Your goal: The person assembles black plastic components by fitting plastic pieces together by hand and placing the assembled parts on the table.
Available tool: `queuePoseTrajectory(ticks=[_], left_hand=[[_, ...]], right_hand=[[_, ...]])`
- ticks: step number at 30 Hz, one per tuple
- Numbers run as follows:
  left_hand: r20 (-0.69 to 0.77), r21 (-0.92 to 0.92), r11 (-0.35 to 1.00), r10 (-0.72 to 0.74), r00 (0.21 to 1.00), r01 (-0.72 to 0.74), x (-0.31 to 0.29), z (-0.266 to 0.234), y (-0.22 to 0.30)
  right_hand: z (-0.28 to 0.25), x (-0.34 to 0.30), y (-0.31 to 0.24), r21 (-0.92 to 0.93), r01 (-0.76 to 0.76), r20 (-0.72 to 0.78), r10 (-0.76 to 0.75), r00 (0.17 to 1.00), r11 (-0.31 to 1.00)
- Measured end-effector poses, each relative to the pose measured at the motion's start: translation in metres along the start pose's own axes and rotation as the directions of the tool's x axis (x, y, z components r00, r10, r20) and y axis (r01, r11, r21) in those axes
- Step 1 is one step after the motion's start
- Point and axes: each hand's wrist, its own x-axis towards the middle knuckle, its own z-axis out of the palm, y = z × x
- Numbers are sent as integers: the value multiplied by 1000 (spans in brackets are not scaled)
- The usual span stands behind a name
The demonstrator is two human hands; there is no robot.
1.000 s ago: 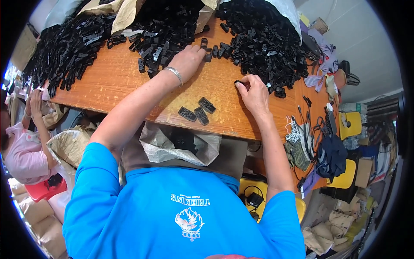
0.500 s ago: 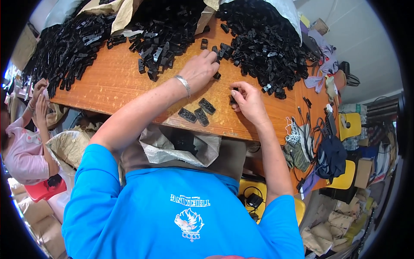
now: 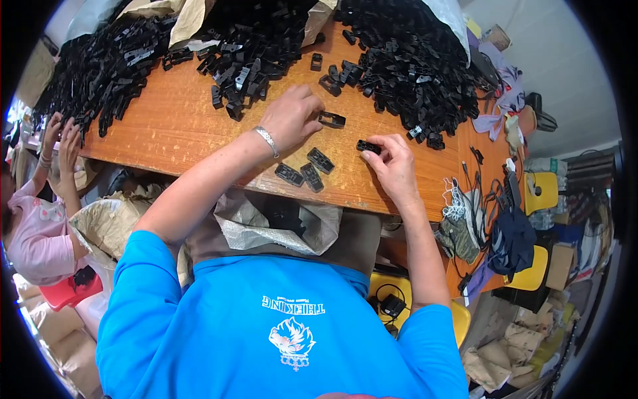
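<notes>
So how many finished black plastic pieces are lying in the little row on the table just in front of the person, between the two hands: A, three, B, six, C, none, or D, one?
A: three flat black pieces lie side by side on the wooden table, below the left hand and left of the right hand, which each hold another piece.

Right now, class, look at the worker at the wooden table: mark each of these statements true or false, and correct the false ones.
1. The left hand holds a black plastic part. True.
2. The right hand is empty. False: its fingers pinch a small black part.
3. Three black parts lie side by side near the table edge. True.
4. The big heaps of black parts lie at the near edge. False: they fill the far side.
</notes>
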Motion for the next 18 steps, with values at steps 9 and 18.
queuePoseTrajectory(ticks=[9,18], left_hand=[[-24,12,1000,6,1000,-6,-1,2,1],[-17,-13,1000,-24,1000,24,0,7,-1]], right_hand=[[14,21,-24,-163,155,-43,-164,986,974],[54,57,-26,-228,342,-39,-359,932,912]])
